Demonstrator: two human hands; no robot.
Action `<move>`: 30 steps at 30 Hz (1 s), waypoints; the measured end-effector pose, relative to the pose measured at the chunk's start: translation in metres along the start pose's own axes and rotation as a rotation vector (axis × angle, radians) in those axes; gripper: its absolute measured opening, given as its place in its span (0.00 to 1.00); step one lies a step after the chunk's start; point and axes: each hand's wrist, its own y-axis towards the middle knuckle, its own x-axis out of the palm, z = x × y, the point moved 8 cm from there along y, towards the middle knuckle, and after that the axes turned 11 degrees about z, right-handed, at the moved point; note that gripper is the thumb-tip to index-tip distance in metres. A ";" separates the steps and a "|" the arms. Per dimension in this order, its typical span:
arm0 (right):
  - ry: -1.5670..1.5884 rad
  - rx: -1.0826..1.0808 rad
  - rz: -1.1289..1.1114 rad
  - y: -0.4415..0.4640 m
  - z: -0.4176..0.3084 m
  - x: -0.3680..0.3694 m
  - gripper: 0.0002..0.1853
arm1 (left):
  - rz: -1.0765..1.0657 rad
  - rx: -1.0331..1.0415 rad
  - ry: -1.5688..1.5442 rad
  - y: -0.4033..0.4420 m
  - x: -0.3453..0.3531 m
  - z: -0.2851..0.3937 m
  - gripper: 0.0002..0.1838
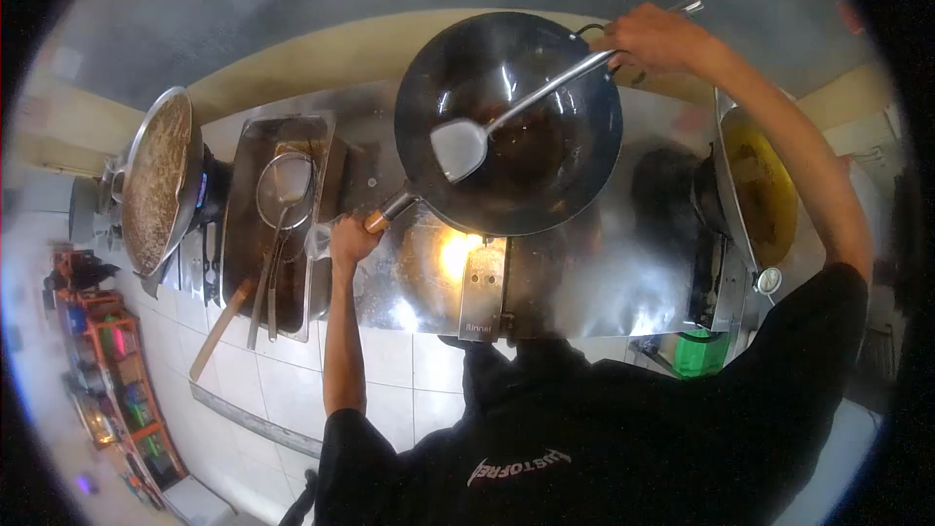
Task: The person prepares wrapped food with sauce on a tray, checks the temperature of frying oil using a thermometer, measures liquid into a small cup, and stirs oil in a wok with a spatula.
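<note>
My left hand (353, 240) is closed around the handle (392, 210) of a large dark wok, near its wooden end. The wok (584, 136) is tilted, its inside facing me, above the steel stove top. A little brownish liquid or residue shows in its bottom. My right hand (654, 39) grips a long metal wok spatula (460, 150) at the wok's upper right rim. The spatula's blade lies over the left part of the wok's inside. A small loop handle (589, 30) sits by my right fingers; whether they touch it I cannot tell.
Left of the wok, a steel bin (331, 170) holds a strainer and several long-handled tools. Another wok (161, 180) stands at far left, and a pan of yellowish liquid (760, 185) at right, with a dial gauge (768, 280). A bright glow lights the Rinnai-marked stove (484, 287).
</note>
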 end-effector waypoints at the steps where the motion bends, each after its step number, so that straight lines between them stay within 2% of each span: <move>1: 0.005 0.000 0.006 0.000 -0.002 -0.002 0.18 | 0.002 -0.021 -0.055 0.001 0.002 -0.002 0.19; 4: -0.021 0.129 -0.020 -0.011 -0.006 0.000 0.19 | 0.006 -0.040 -0.092 -0.009 0.000 -0.004 0.19; 7: 0.056 0.088 0.068 -0.026 -0.023 -0.010 0.18 | 0.024 0.001 -0.088 -0.002 -0.004 0.004 0.19; 10: -0.114 -0.009 -0.095 -0.031 -0.037 -0.008 0.17 | 0.042 0.025 -0.080 -0.007 -0.005 -0.002 0.19; 12: 0.005 0.132 0.104 -0.027 -0.042 -0.004 0.13 | -0.021 -0.081 -0.043 -0.008 0.001 -0.005 0.19; 16: -0.009 0.222 0.100 -0.037 -0.033 -0.024 0.10 | -0.039 -0.043 -0.066 -0.009 -0.005 0.003 0.19; 18: -0.253 0.215 -0.151 -0.052 -0.016 -0.048 0.10 | -0.062 -0.078 -0.023 -0.013 -0.001 0.000 0.19; 20: -0.193 0.243 -0.194 -0.068 -0.022 -0.068 0.10 | -0.055 -0.073 -0.047 -0.015 -0.003 0.003 0.19; 22: -0.134 0.283 -0.235 -0.083 -0.032 -0.055 0.10 | -0.043 -0.057 -0.069 -0.016 0.000 0.000 0.19; 24: 0.043 0.131 -0.013 -0.090 -0.060 -0.029 0.10 | -0.020 0.017 -0.019 -0.014 0.005 -0.001 0.19; 26: 0.343 0.382 -0.101 -0.094 -0.091 -0.018 0.12 | -0.026 0.004 -0.050 -0.015 0.004 -0.001 0.20; 30: 0.199 0.329 0.057 -0.097 -0.108 0.011 0.14 | -0.061 -0.026 -0.073 -0.013 0.013 -0.006 0.21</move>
